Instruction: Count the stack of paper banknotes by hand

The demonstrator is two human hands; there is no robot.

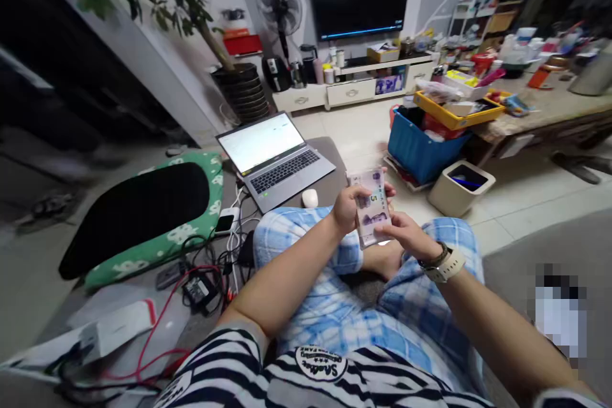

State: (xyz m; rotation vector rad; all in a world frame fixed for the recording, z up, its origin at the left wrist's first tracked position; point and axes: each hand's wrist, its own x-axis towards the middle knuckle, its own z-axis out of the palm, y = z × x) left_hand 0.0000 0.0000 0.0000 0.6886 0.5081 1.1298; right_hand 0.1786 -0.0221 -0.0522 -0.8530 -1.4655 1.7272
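A stack of purple banknotes [371,205] is held upright over my lap, between both hands. My left hand [347,207] grips the stack's left edge, thumb across the front. My right hand [404,234] holds the lower right part of the stack; a pale wristwatch [448,264] sits on that wrist. I sit cross-legged in blue plaid trousers [329,312].
An open laptop [273,156] and a white mouse [310,198] lie ahead on the floor. Left are a green cushion [143,217], a phone and tangled cables [210,268]. A blue bin [418,146], a beige waste bin [459,185] and a cluttered low table [549,108] stand to the right.
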